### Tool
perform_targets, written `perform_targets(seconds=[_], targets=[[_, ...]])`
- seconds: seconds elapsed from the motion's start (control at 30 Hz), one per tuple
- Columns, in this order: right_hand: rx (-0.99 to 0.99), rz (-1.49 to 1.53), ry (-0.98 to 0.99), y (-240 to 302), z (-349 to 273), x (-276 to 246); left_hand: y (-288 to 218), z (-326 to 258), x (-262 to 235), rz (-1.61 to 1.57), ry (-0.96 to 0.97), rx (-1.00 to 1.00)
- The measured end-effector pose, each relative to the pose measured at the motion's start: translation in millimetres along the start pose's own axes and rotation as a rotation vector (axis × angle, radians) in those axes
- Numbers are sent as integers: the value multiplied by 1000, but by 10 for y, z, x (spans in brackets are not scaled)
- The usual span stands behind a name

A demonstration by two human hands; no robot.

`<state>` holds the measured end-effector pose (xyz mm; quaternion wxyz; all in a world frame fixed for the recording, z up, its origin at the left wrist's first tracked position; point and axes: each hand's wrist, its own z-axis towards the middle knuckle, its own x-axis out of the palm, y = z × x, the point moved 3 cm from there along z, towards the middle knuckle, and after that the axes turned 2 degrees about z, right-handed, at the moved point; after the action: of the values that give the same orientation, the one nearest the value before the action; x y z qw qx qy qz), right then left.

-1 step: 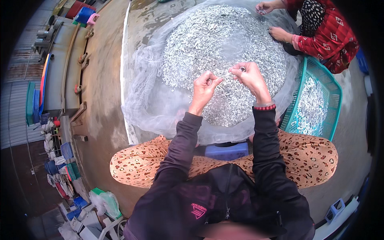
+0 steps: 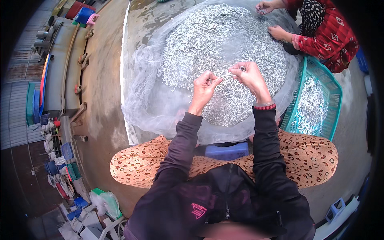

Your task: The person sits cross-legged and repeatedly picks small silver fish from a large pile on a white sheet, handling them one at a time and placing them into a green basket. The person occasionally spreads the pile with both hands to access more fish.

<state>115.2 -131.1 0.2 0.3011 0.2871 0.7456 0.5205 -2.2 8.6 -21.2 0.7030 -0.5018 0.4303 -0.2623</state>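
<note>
Left hand point(image 2: 203, 90): fingers pinching one end of a thin pale strip point(image 2: 224, 76)
Right hand point(image 2: 250, 78): fingers clamped on the other end
Strip: right between them, above the silvery pile point(image 2: 192, 48)
Green basket point(image 2: 333, 96): more silvery bits point(image 2: 310, 106), off right

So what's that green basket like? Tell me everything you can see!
The basket is bluish green and looks like plastic, with lots of little holes in its walls. It's open on top and stands upright on the grey floor, right of the white netting. Small silvery-white curly pieces lie inside. Its near end is by the person's right knee; I can't tell if they touch.
</note>
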Motion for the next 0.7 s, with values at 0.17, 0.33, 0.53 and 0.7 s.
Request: perform_targets(seconds=[0.17,0.33,0.53,0.7], targets=[[-54,101,51,-263,146,-6,92,11,61,189,32,210],[-185,-152,-45,-354,214,41,-1,40,44,286,129,361],[-55,7,23,-163,223,-34,-152,114,-39,256,93,370],[-5,45,33,-138,183,-76,-71,92,25,124,126,316]])
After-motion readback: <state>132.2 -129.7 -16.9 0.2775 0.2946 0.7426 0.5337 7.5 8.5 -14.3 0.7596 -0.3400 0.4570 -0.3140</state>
